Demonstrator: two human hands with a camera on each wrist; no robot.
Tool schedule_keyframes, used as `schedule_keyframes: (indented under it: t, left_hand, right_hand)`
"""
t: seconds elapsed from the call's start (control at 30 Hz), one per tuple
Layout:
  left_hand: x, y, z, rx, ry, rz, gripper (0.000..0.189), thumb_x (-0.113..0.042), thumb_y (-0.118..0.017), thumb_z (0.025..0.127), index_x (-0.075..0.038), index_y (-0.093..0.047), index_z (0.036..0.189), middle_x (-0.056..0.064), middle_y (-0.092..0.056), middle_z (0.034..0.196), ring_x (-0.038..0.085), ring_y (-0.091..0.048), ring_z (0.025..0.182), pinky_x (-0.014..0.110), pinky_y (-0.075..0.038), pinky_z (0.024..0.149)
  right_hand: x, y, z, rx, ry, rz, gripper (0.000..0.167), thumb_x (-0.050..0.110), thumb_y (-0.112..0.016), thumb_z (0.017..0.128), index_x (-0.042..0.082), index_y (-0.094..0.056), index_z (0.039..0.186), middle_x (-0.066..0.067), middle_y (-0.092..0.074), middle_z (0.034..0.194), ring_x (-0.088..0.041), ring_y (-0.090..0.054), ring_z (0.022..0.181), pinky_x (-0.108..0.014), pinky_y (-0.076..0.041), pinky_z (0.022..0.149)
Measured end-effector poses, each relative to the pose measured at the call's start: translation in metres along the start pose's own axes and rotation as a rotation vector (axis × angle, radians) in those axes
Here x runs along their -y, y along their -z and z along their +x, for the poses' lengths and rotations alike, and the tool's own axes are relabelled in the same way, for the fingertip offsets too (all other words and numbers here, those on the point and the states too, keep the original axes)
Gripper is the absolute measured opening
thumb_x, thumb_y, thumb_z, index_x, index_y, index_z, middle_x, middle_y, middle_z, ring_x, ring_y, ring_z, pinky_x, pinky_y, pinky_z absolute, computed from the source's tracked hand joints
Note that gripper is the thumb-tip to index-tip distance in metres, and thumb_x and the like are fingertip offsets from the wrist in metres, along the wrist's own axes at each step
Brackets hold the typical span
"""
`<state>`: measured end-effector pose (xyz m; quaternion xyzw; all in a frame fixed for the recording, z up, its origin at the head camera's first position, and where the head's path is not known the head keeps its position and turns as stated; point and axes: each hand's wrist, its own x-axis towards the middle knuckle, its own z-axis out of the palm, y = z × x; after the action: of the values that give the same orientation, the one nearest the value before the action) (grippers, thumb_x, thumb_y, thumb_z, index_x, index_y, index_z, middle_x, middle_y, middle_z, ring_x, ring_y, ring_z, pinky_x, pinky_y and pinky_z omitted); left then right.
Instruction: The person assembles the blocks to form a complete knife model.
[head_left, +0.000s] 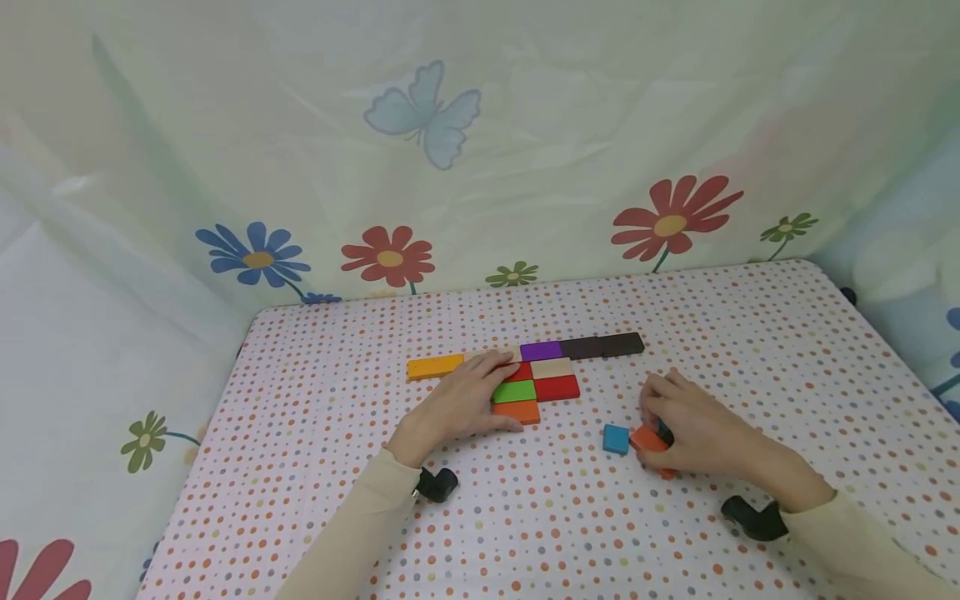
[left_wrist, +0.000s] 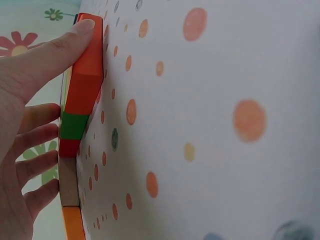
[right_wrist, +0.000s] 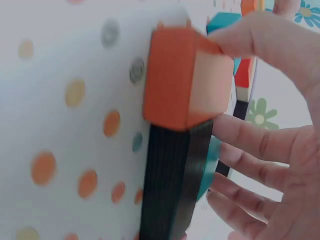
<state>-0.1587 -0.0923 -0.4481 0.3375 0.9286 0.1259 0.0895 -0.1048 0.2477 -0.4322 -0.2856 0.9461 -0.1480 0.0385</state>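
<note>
My left hand [head_left: 459,400] rests on a group of coloured wooden blocks, fingers fairly straight. Its thumb touches an orange block [left_wrist: 89,75] at the near end; a green block [head_left: 513,392] and a red block [head_left: 557,388] lie beyond. Over to the right, my right hand [head_left: 701,429] pinches another orange block [right_wrist: 170,80] between thumb and index finger. Against that block lies a black block [right_wrist: 167,175], with a teal block [right_wrist: 210,165] partly hidden behind it. A blue block [head_left: 616,439] sits just left of the right hand.
Along the back of the group runs a row with a yellow-orange block [head_left: 433,367], a purple block [head_left: 541,351] and dark brown blocks [head_left: 622,344]. A cream block [head_left: 552,367] lies in front of it. The dotted tablecloth [head_left: 315,433] meets a floral curtain [head_left: 540,217] behind.
</note>
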Motion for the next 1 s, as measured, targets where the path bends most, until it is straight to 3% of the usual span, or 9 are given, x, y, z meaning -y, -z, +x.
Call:
schedule_keyframes:
  t: [0.27, 0.5, 0.8, 1.0]
  left_hand:
    - [0.001, -0.001, 0.000, -0.005, 0.003, -0.007, 0.091, -0.062, -0.074, 0.090, -0.012, -0.042, 0.161, 0.006, -0.031, 0.169, 0.027, -0.029, 0.155, 0.042, -0.027, 0.125]
    - [0.003, -0.001, -0.001, -0.008, 0.005, -0.024, 0.092, -0.061, -0.074, 0.090, -0.012, -0.042, 0.161, 0.006, -0.031, 0.169, 0.027, -0.029, 0.155, 0.042, -0.027, 0.125]
    - [0.002, -0.001, -0.001, -0.012, 0.000, -0.020, 0.092, -0.061, -0.074, 0.090, -0.013, -0.041, 0.161, 0.006, -0.031, 0.169, 0.027, -0.029, 0.155, 0.042, -0.027, 0.125]
    - [0.001, -0.001, -0.001, -0.013, -0.005, -0.020, 0.092, -0.061, -0.074, 0.090, -0.013, -0.041, 0.161, 0.006, -0.032, 0.169, 0.027, -0.029, 0.154, 0.042, -0.027, 0.125]
  right_hand:
    - [0.011, 0.004, 0.001, -0.029, -0.054, 0.074, 0.030, 0.024, -0.090, 0.075, 0.017, -0.063, 0.087, 0.001, -0.060, 0.101, -0.028, -0.058, 0.100, -0.054, -0.054, 0.088]
    - [0.019, 0.011, 0.012, -0.027, -0.062, 0.218, 0.033, 0.014, -0.090, 0.078, 0.009, -0.065, 0.098, 0.005, -0.065, 0.091, -0.010, -0.059, 0.080, -0.029, -0.055, 0.067]
    - [0.026, 0.018, 0.029, -0.106, 0.052, 0.278, 0.035, 0.006, -0.091, 0.078, 0.010, -0.060, 0.093, 0.006, -0.065, 0.089, -0.011, -0.065, 0.080, -0.032, -0.061, 0.069]
    - [0.034, 0.023, 0.045, -0.085, 0.059, 0.259, 0.032, 0.007, -0.089, 0.079, 0.010, -0.060, 0.093, 0.006, -0.064, 0.087, -0.012, -0.065, 0.080, -0.034, -0.061, 0.070]
